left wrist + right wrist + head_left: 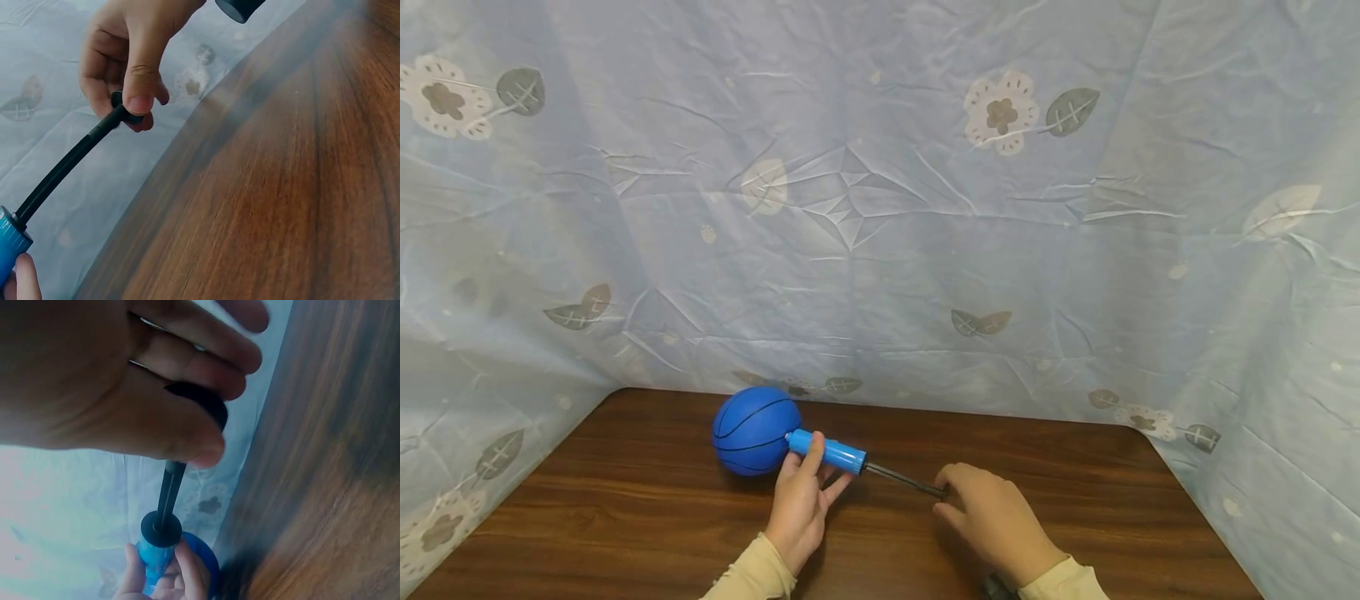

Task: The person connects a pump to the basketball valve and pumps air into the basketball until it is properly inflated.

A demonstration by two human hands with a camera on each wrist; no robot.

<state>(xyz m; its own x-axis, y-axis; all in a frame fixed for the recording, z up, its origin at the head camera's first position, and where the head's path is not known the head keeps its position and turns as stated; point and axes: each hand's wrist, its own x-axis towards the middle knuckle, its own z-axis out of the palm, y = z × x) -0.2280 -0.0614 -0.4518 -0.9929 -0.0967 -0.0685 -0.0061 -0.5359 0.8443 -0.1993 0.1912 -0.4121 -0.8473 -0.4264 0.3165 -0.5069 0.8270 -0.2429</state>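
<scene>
A blue ball with black lines, marked like a basketball, sits toward the back left of the table. The nozzle end of a blue hand pump meets the ball's right side. My left hand grips the pump's barrel, thumb on top and fingers beneath. Out of the barrel runs a long dark rod, drawn well out. At its end my right hand pinches the black handle between thumb and fingers. In the right wrist view the ball is mostly hidden behind the left hand and the pump.
The brown wooden table has rounded back corners. A pale blue cloth with flowers and leaves hangs behind it and along both sides. Part of a dark object shows under the right wrist.
</scene>
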